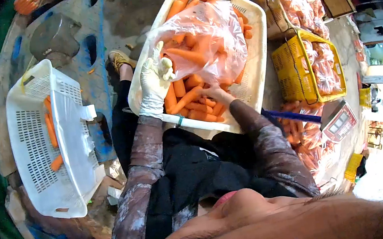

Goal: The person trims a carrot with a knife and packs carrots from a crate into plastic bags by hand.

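Left grip (156, 75) holds the bag (219, 37) inside the tub's rim (197, 123).

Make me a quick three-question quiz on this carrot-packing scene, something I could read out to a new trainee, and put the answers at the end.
1. Multiple choice: at the clear bag, which hand wears a white glove? A) the left; B) the right; C) both.
2. True or false: the white crate at the far left shows only a few carrots inside.
3. Fill in the blank: the crate of bagged carrots just right of the white tub is coloured ____.

Key:
1. A: the left hand; the right hand looks bare.
2. True.
3. Yellow.
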Action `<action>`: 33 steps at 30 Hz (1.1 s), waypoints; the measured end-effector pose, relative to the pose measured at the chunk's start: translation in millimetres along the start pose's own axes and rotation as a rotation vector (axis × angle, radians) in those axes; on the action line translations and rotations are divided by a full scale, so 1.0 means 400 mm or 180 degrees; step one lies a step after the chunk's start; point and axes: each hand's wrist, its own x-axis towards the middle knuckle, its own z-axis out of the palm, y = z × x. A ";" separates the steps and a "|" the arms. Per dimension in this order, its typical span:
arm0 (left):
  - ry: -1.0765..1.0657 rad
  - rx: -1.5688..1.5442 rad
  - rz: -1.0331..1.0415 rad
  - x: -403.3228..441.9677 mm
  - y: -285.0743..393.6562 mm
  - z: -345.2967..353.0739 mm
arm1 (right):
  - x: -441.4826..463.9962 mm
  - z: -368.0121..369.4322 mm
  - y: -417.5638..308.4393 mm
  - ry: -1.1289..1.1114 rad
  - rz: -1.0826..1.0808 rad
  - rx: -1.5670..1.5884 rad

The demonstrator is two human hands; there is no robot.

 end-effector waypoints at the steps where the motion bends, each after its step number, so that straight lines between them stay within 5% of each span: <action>1: 0.0215 0.0304 -0.0072 0.002 -0.001 -0.003 | 0.021 0.029 -0.007 0.0282 0.0056 0.0271; 10: 0.0565 0.0408 -0.0161 -0.003 -0.025 -0.025 | 0.064 0.122 -0.100 0.0346 0.0772 0.2797; 12: 0.0662 0.0480 -0.0161 -0.009 -0.023 -0.004 | 0.100 0.147 -0.052 0.0322 0.0744 0.2805; 15: 0.0498 0.0677 -0.0154 -0.015 -0.015 0.002 | 0.108 0.135 -0.005 0.2105 0.0110 0.0851; 17: 0.0543 0.0514 -0.0212 -0.030 -0.006 0.003 | -0.005 0.007 -0.120 0.1847 -0.0301 0.0061; 19: 0.0364 0.0499 -0.0280 -0.043 -0.003 -0.009 | -0.104 -0.094 -0.197 0.1538 -0.0674 0.0532; 20: 0.0178 0.0489 -0.0323 -0.045 -0.009 -0.012 | -0.079 -0.137 -0.137 0.1244 -0.0609 0.0965; 22: 0.0054 0.0552 -0.0278 -0.052 -0.028 0.006 | -0.194 -0.231 -0.296 0.0261 -0.0285 0.2076; 24: 0.0005 0.0367 -0.0398 -0.047 -0.036 0.026 | -0.192 -0.238 -0.353 0.0171 -0.0609 0.2976; 26: -0.0285 0.0121 -0.0512 -0.038 -0.024 0.035 | -0.086 -0.280 -0.369 0.0020 -0.0833 0.2047; 28: 0.0332 0.0354 0.0075 -0.051 0.006 0.186 | 0.006 -0.301 -0.413 0.0154 -0.0790 0.1451; 29: -0.0212 0.0364 -0.0071 -0.042 0.040 0.165 | 0.088 -0.325 -0.386 0.0186 -0.1360 0.1222; 30: -0.0757 0.0392 -0.0213 -0.033 0.073 0.141 | 0.036 -0.355 -0.448 0.1703 -0.1017 -0.0067; 31: -0.0409 0.0184 -0.0124 -0.031 0.110 0.179 | 0.120 -0.410 -0.382 0.1958 -0.1546 -0.0032; 33: -0.0233 -0.0036 -0.0068 -0.011 0.173 0.201 | 0.131 -0.508 -0.363 0.2357 -0.1330 -0.0265</action>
